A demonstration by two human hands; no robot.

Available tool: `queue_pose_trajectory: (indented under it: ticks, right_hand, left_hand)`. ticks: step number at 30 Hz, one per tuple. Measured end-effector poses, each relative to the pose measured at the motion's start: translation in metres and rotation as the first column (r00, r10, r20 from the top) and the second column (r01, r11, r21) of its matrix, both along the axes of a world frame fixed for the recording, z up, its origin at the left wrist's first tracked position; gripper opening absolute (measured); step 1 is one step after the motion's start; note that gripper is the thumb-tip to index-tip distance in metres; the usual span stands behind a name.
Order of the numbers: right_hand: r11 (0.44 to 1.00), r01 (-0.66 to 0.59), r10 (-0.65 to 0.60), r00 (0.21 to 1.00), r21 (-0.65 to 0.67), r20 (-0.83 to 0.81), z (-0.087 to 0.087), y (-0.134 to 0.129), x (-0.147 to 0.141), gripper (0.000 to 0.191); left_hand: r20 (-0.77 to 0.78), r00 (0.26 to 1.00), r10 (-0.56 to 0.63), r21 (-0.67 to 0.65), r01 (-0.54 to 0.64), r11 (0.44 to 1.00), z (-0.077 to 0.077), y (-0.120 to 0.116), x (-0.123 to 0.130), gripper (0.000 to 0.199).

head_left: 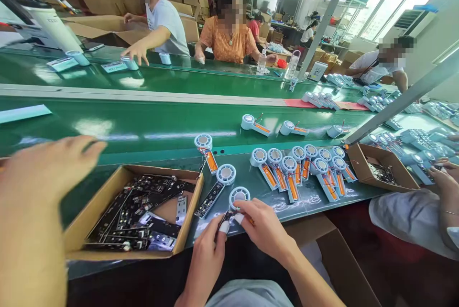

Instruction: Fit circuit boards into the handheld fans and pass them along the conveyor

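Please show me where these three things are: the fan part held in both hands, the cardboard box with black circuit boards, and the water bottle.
fan part (239,196), head view, on its round white head.
cardboard box (107,191), head view, on its left wall.
water bottle (261,62), head view, on its clear body.

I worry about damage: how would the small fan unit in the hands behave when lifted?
The fan unit looks light: fingertips alone hold it. Its open handle shows bare parts, so probably fragile. The round head may make it top-heavy.
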State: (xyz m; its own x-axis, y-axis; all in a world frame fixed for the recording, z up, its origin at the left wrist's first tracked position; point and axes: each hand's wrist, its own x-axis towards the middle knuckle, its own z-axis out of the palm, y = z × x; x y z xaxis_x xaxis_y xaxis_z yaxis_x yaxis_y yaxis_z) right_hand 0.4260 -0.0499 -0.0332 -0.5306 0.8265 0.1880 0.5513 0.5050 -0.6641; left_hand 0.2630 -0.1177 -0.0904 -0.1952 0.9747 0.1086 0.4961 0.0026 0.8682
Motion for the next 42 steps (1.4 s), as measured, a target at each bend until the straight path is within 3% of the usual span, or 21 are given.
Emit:
queue_pose_trajectory:
  ticks: [3, 9, 13, 18, 23, 28, 32, 36, 39, 42]
  right_hand:
    - [0.998, 0.044, -0.045, 0.999, -0.048, -0.012, -0.004, -0.004, 0.002, 0.024]
    - [1.0, 0.015, -0.016, 0.992, -0.01, -0.122, -0.01, -0.007, 0.005, 0.028]
    - [0.998, -0.011, 0.016, 0.996, 0.057, -0.086, -0.01, -0.008, 0.004, 0.026]
    - [0.956, -0.09, 0.082, 0.996, 0.278, 0.04, -0.015, -0.008, 0.005, 0.026]
    - [0.93, -0.015, -0.025, 0.994, 0.367, 0.105, -0.02, -0.01, 0.003, 0.025]
    - [0.917, -0.018, -0.054, 0.984, 0.4, 0.169, -0.019, -0.011, -0.003, 0.023]
    - [0.893, -0.045, -0.083, 0.961, 0.447, 0.262, -0.016, -0.015, -0.009, 0.022]
    - [0.876, -0.097, -0.096, 0.925, 0.473, 0.367, -0.013, -0.02, -0.013, 0.021]
    - [0.879, -0.103, -0.094, 0.92, 0.465, 0.381, -0.011, -0.018, -0.012, 0.02]
    - [0.908, -0.101, -0.029, 0.953, 0.406, 0.302, -0.011, -0.01, -0.007, 0.018]
  left_hand:
    - [0.164, 0.986, 0.014, -0.132, 0.007, 0.991, 0.009, -0.002, 0.002, 0.031]
    - [0.349, 0.937, -0.03, -0.219, 0.113, 0.969, 0.017, -0.002, 0.005, 0.033]
    - [0.359, 0.93, -0.073, -0.174, 0.144, 0.974, 0.022, 0.005, 0.005, 0.033]
    - [0.377, 0.926, -0.024, -0.199, 0.107, 0.974, 0.028, 0.009, 0.008, 0.032]
    - [0.454, 0.886, 0.093, -0.209, 0.005, 0.978, 0.022, 0.003, 0.009, 0.038]
    - [0.32, 0.946, 0.05, -0.131, -0.008, 0.991, 0.011, -0.006, 0.007, 0.031]
    - [0.039, 0.997, 0.068, 0.131, -0.073, 0.989, 0.004, -0.013, 0.011, 0.028]
    - [-0.152, 0.985, 0.079, 0.332, -0.025, 0.943, -0.002, -0.019, 0.017, 0.031]
    - [-0.169, 0.982, 0.081, 0.355, -0.016, 0.935, -0.002, -0.018, 0.016, 0.031]
    - [-0.051, 0.998, 0.033, 0.249, -0.019, 0.968, 0.004, -0.012, 0.008, 0.028]
